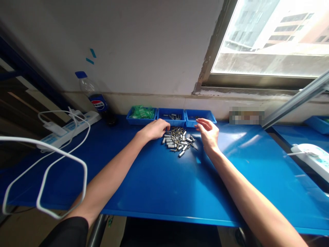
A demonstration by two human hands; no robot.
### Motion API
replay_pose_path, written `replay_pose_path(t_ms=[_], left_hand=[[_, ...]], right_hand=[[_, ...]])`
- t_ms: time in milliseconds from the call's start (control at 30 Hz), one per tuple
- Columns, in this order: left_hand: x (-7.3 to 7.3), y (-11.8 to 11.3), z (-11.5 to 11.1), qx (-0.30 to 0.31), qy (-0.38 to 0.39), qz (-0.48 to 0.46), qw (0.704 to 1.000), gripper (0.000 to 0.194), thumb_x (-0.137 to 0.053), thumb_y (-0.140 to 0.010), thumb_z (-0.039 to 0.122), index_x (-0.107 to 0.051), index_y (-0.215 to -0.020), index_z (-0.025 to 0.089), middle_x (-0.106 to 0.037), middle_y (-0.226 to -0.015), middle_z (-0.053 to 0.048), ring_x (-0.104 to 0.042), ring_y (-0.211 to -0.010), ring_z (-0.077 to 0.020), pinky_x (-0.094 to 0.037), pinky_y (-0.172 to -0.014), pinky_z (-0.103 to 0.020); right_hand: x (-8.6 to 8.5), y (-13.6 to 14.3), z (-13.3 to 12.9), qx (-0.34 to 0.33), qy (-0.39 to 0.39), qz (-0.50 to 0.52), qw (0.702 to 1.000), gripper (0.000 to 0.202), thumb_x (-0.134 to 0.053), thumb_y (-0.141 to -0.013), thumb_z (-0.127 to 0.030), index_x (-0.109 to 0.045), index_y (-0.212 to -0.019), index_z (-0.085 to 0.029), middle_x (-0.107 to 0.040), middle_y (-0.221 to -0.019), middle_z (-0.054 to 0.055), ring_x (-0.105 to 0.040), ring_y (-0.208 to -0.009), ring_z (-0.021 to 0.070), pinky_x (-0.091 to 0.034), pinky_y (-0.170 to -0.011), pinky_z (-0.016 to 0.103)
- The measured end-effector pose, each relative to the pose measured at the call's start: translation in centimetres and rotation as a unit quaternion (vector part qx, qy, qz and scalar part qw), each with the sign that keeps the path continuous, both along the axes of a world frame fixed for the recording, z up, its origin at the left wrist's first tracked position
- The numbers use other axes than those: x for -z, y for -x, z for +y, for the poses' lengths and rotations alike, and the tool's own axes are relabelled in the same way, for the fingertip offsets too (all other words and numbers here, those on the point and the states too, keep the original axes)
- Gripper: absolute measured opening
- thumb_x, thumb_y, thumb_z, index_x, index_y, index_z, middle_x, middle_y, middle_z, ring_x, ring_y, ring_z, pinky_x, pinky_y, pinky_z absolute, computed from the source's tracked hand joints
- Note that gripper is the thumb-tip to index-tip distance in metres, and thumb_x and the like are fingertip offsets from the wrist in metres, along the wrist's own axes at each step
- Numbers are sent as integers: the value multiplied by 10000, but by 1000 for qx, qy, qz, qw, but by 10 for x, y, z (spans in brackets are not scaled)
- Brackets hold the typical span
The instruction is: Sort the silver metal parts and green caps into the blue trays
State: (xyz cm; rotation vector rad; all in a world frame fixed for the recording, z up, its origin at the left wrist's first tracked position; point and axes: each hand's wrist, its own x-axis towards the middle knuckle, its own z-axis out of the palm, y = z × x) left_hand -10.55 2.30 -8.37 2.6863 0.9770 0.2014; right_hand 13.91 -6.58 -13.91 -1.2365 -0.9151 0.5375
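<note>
A loose pile of small silvery metal sleeves and thin dark and brass-coloured pins (177, 140) lies on the blue table. My left hand (155, 129) is at the pile's upper left edge, its fingers curled down. Whatever its fingertips hold, if anything, is hidden. My right hand (209, 134) hovers just in front of the right blue bin (213, 119), fingers stretched out and slightly apart from the thumb; I see nothing between them. A few dark thin pieces lie in that bin. The middle blue bin (171, 122) holds several grey metal sleeves.
A left blue bin (140, 121) contains green pieces. A cola bottle (99, 103) stands behind a white power strip (69, 132) with looping white cables (86, 171) at the left. Another power strip (312, 156) and a slanted metal bar (295, 99) are at the right.
</note>
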Motion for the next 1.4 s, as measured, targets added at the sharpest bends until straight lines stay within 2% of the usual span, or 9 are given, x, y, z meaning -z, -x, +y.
replay_pose_path(t_ms=[167, 300, 533, 767, 967, 1133, 1200, 1267, 1400], left_hand=[[-8, -4, 1, 23, 17, -157, 987, 214, -658, -801, 86, -776, -966, 154, -763, -881, -61, -711, -769, -172, -546, -715, -248], [-11, -12, -3, 29, 29, -299, 953, 181, -732, -774, 123, -765, -951, 143, -763, -913, -62, -724, -774, -165, -594, -760, -266], [-14, -19, -11, 43, 84, -373, 923, 198, -781, -774, 170, -759, -968, 142, -773, -929, -62, -742, -810, -168, -624, -811, -290], [-10, -23, -15, 66, 92, -371, 922, 243, -777, -753, 130, -761, -995, 140, -768, -909, -58, -744, -809, -164, -626, -802, -287], [-7, -28, -21, 74, 105, -365, 922, 206, -769, -775, 150, -756, -980, 137, -769, -904, -59, -739, -789, -159, -620, -778, -272], [-3, -25, -19, 44, 70, -266, 960, 260, -759, -784, 140, -759, -1044, 155, -777, -883, -44, -739, -794, -170, -605, -770, -262], [0, -22, -16, 5, 29, -194, 981, 241, -727, -823, 146, -769, -1060, 163, -794, -927, -60, -753, -856, -199, -604, -816, -285], [3, -19, -13, -32, -7, -126, 991, 243, -685, -868, 155, -782, -1090, 174, -804, -1032, -83, -761, -956, -231, -601, -883, -315], [12, -16, -9, -55, -45, -49, 996, 294, -667, -876, 142, -799, -1132, 204, -796, -1140, -87, -754, -1060, -258, -587, -957, -330]], right_hand=[[-4, 2, -3, -6, 11, -15, 1000, 295, -750, -795, -410, -740, -1017, -216, -791, -1008, 97, -756, -824, 257, -620, -821, 448], [-9, 7, -7, -68, 30, -31, 997, 287, -747, -816, -414, -754, -1027, -218, -787, -883, 62, -725, -727, 220, -597, -739, 391], [-18, 17, -14, -177, 56, -34, 982, 368, -786, -816, -434, -766, -1113, -219, -796, -881, 51, -711, -739, 206, -569, -742, 368], [-21, 21, -15, -227, 71, 0, 971, 317, -867, -761, -448, -817, -976, -220, -769, -760, 30, -694, -712, 202, -559, -753, 362], [-16, 22, -13, -242, 73, 28, 967, 315, -874, -756, -455, -818, -988, -249, -785, -825, 27, -712, -759, 214, -568, -779, 367], [-15, 19, -12, -214, 72, 10, 974, 303, -865, -765, -455, -821, -973, -240, -796, -860, 53, -740, -804, 251, -584, -827, 404], [-14, 16, -11, -175, 55, 5, 983, 339, -848, -780, -455, -808, -1035, -235, -808, -968, 72, -755, -858, 266, -590, -868, 431], [-12, 13, -9, -143, 30, 7, 989, 429, -828, -793, -454, -769, -1162, -241, -783, -1177, 94, -759, -977, 287, -592, -916, 458], [-9, 7, -7, -128, 19, 1, 992, 629, -819, -788, -454, -660, -1364, -259, -626, -1476, 124, -719, -1151, 331, -610, -908, 477]])
